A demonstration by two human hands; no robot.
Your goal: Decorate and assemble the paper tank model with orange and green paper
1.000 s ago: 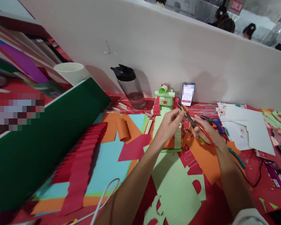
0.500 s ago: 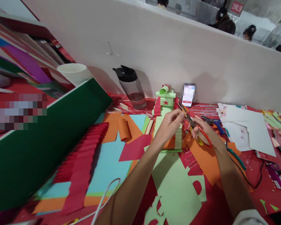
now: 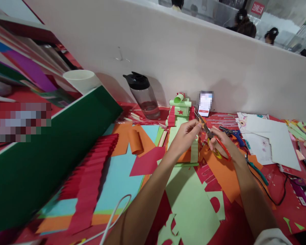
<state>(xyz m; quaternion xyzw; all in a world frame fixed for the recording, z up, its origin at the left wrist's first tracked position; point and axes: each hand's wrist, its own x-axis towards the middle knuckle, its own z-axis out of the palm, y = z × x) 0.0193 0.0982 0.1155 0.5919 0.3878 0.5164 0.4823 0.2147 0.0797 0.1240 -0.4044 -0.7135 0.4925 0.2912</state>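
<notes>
My right hand (image 3: 218, 137) is closed around scissors (image 3: 209, 133) with red and yellow handles. Their metal blades point up and left, slightly parted, close to my left fingertips. My left hand (image 3: 186, 134) is pinched shut on a small piece of orange paper (image 3: 202, 120), partly hidden by the fingers and blades. Behind and below the left hand stands a light green paper model (image 3: 181, 111) with a red star, red pleated sides and a rolled tube on top. A large light green sheet (image 3: 191, 200) with cut edges lies in front of it.
A dark green board (image 3: 53, 153) leans at left beside red pleated paper (image 3: 91, 183). A water bottle (image 3: 144, 97), a white cup (image 3: 81, 80) and a phone (image 3: 205, 103) stand near the white partition (image 3: 168, 51). A blue glue gun (image 3: 234, 136) with a cord and white board pieces (image 3: 270, 143) lie right.
Hardly anything differs. My left fingertips have shifted very slightly beside the blades, while the scissors stay in the same place in my right hand.
</notes>
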